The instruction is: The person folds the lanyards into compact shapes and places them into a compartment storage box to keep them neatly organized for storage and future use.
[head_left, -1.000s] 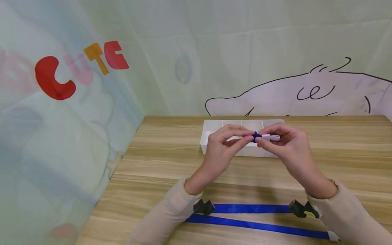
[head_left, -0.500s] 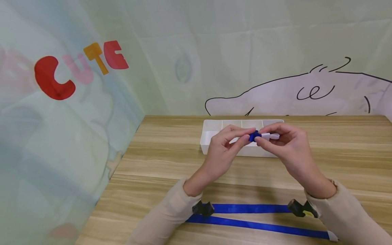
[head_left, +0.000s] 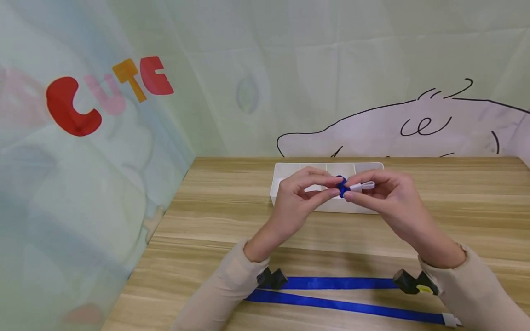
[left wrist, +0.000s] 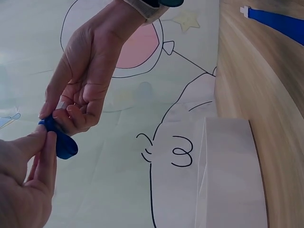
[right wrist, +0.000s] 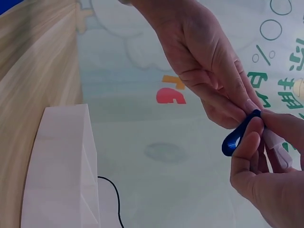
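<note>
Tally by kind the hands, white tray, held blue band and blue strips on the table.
Left hand and right hand: 2
White tray: 1
Held blue band: 1
Far blue strip and near blue strip, any join hidden: 2
Total: 6

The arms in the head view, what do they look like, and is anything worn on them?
They are a person's arms, in a long beige left sleeve and a matching right sleeve. The left hand and right hand are gloveless. At each cuff sits a blocky dark device: left device, right device, the latter with a yellow patch.
</note>
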Available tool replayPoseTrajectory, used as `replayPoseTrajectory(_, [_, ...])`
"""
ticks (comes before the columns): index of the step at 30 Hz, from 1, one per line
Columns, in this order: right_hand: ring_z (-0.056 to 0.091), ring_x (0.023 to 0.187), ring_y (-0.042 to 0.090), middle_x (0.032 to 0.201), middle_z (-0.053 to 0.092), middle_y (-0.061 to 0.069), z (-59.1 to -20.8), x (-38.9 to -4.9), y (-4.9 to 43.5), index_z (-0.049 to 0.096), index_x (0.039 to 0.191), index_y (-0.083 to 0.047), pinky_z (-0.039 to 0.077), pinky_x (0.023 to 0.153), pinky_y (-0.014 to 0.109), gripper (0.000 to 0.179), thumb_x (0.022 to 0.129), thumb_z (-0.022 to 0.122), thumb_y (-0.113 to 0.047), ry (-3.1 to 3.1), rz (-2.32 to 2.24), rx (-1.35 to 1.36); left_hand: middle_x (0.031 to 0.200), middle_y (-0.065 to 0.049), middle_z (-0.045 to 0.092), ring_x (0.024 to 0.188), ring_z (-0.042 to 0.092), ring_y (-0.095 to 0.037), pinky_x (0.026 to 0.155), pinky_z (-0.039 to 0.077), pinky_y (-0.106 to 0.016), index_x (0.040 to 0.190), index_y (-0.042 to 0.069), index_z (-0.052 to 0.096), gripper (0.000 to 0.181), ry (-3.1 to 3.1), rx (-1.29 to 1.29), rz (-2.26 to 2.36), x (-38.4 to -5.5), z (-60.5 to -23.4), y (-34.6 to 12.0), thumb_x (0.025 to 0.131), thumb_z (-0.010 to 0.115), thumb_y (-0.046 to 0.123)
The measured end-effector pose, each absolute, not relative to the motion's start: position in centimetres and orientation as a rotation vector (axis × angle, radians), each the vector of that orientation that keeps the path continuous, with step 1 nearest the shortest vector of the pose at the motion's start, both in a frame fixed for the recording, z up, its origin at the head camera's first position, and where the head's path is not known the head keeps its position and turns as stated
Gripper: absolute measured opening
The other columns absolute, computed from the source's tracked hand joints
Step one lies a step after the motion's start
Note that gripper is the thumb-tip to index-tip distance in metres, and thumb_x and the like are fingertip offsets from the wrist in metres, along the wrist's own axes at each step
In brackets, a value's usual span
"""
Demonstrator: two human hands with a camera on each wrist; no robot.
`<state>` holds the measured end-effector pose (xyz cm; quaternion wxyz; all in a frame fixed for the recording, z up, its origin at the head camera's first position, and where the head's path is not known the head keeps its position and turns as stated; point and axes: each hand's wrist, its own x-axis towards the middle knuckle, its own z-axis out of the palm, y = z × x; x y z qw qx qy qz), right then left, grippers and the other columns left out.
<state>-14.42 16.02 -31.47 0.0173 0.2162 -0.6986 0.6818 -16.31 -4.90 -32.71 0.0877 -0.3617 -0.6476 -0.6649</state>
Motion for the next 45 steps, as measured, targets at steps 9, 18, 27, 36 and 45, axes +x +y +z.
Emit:
replayPoseTrajectory(9, [0.070, 0.087, 0.020, 0.106, 0.069, 0.010, -31.5, -14.3, 16.3, 0.070, 0.109, 0.005, 0.060, 0.077, 0.031, 0.024, 0.085, 0.074, 0.007, -2.184, 2.226, 0.673, 0.108, -0.007, 0.067, 0.098, 0.061, -0.014, 0.083, 0.054, -0.024, 0.109, -0.001, 0.075, 0.023, -2.065, -1.132, -1.483, -16.8, -32.5, -5.1, 0.086, 0.077, 0.003])
replayPoseTrajectory(18, [0.071, 0.090, 0.023, 0.107, 0.070, 0.011, -31.3, -14.2, 16.5, 0.072, 0.107, 0.001, 0.060, 0.077, 0.032, 0.021, 0.086, 0.075, 0.004, -2.280, 2.110, 0.695, 0.121, 0.005, 0.066, 0.107, 0.045, -0.014, 0.090, 0.034, -0.031, 0.106, 0.016, 0.075, 0.018, -2.238, -1.180, -0.942, -16.9, -31.5, -5.7, 0.089, 0.076, 0.023])
replayPoseTrajectory(27, [0.067, 0.088, 0.017, 0.099, 0.071, 0.007, -32.2, -14.5, 16.2, 0.075, 0.103, -0.003, 0.057, 0.083, 0.026, 0.020, 0.089, 0.068, 0.010, -1.976, 2.554, 0.666, 0.100, 0.005, 0.069, 0.103, 0.049, -0.013, 0.093, 0.036, -0.031, 0.101, 0.012, 0.069, 0.012, -2.251, -1.174, -1.116, -16.6, -31.6, -5.6, 0.091, 0.075, 0.017])
replayPoseTrajectory(36, [0.066, 0.095, 0.017, 0.104, 0.070, 0.006, -32.7, -14.1, 14.8, 0.075, 0.107, -0.003, 0.054, 0.091, 0.026, 0.027, 0.090, 0.064, 0.014, -1.774, 2.651, 0.546, 0.091, 0.003, 0.067, 0.089, 0.057, -0.007, 0.078, 0.041, -0.028, 0.103, 0.009, 0.068, 0.010, -2.196, -0.989, -1.581, -16.2, -32.2, -4.8, 0.094, 0.071, 0.012])
replayPoseTrajectory(45, [0.064, 0.094, 0.022, 0.104, 0.069, 0.010, -32.9, -13.6, 13.4, 0.071, 0.108, 0.007, 0.055, 0.087, 0.027, 0.024, 0.089, 0.063, 0.017, -1.633, 2.490, 0.529, 0.090, -0.007, 0.071, 0.081, 0.057, -0.014, 0.067, 0.036, -0.025, 0.100, 0.001, 0.070, 0.008, -2.054, -0.911, -1.913, -16.3, -32.5, -4.3, 0.093, 0.070, 0.002])
